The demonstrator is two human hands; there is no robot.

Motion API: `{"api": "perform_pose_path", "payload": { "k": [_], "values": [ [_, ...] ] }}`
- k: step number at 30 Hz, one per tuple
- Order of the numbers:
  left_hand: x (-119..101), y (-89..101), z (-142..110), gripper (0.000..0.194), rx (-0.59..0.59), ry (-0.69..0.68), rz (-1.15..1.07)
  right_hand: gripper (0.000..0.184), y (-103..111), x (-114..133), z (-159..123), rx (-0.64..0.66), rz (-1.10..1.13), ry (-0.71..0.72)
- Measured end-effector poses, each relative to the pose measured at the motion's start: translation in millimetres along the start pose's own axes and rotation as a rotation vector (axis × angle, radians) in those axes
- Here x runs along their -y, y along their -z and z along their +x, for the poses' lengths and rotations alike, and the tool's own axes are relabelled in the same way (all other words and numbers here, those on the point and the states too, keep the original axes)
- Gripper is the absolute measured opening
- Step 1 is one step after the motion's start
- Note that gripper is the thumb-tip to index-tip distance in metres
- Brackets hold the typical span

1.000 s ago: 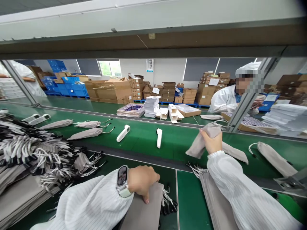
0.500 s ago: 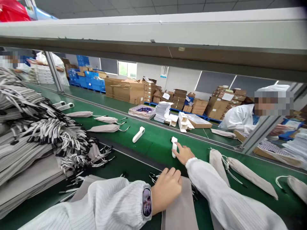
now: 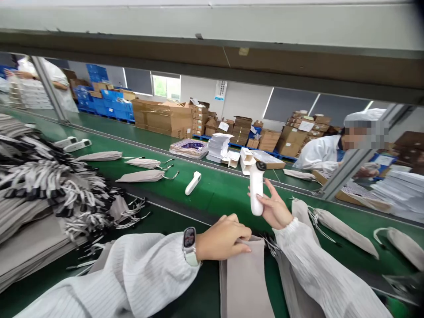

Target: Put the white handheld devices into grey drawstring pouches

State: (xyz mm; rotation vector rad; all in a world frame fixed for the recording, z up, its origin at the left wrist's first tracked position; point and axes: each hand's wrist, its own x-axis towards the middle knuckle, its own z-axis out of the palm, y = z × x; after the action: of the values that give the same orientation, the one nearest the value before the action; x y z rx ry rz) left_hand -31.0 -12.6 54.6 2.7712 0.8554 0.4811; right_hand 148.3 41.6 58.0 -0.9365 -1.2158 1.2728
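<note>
Pouch heap (image 3: 36,221): table (image 3: 218,185), left | gadget (image 3: 193,183): mid-table, right of three tied pouches (image 3: 141,176) | paper stack (image 3: 217,148): farther back, between tray (image 3: 188,154) and open boxes (image 3: 247,161) | big carton (image 3: 162,119): behind tray

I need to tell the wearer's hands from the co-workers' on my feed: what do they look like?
Both hands, left and right, are bare, without gloves. Both arms wear loose white sleeves with fine ribbing and gathered cuffs. The left wrist has a watch with a dark rectangular face and pale band.

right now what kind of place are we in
Probably a factory packing line: a green work surface with white handheld devices, piled drawstring pouches, and stacked cardboard boxes behind.
</note>
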Motion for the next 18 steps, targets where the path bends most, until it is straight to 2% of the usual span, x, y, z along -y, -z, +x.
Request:
{"api": "perform_pose_path", "payload": {
  "k": [2, 4, 9, 11, 14, 16, 18],
  "values": [
    [-2, 4.8, 2, 0.019, -0.014, 0.003, -0.171, 0.087, -2, 19, -17, 0.061, 0.171, 0.064],
    [-5, 6.8, 2, 0.019, -0.014, 0.047, -0.308, 0.089, -7, 30, -29, 0.065, 0.187, 0.088],
    [-11, 8.7, 1, 0.027, -0.055, 0.255, -0.516, 0.091, -12, 35, -34, 0.056, 0.185, 0.073],
    [-11, 10.9, 1, 0.027, -0.05, 0.281, -0.59, 0.084, -8, 35, -31, 0.024, 0.183, 0.06],
    [-11, 14.4, 2, 0.023, -0.064, 0.222, -0.66, 0.065, -2, 35, -28, -0.021, 0.186, 0.045],
    [-10, 15.1, 2, 0.02, -0.099, 0.18, -0.662, 0.049, -1, 33, -28, 0.026, 0.183, -0.002],
    [-10, 13.9, 2, 0.017, -0.172, 0.168, -0.646, 0.034, -4, 27, -29, 0.146, 0.115, -0.103]
  ]
}}
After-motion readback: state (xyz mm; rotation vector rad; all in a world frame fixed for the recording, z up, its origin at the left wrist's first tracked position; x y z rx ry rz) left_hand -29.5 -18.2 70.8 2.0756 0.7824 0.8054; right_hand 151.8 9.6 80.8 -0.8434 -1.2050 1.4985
